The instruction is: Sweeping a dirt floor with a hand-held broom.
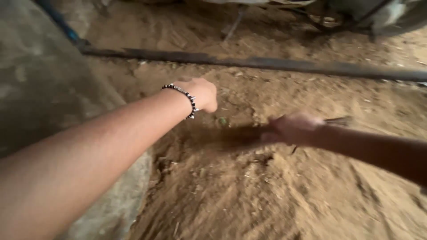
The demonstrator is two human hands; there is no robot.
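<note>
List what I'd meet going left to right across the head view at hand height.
Grey concrete slab → beaded bracelet → left hand, curled above the sandy soil → small green scrap → right hand, blurred, on a dark stick-like tool.

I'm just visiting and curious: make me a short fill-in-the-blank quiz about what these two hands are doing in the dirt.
1. The left hand wears a beaded ____ at the wrist.
2. The right hand is blurred and grips a dark ____-shaped tool.
3. Both hands reach out over a heap of loose brown ____.
4. Beyond the hands, a long dark ____ lies across the ground.

Missing words: bracelet; stick; soil; pipe
</note>
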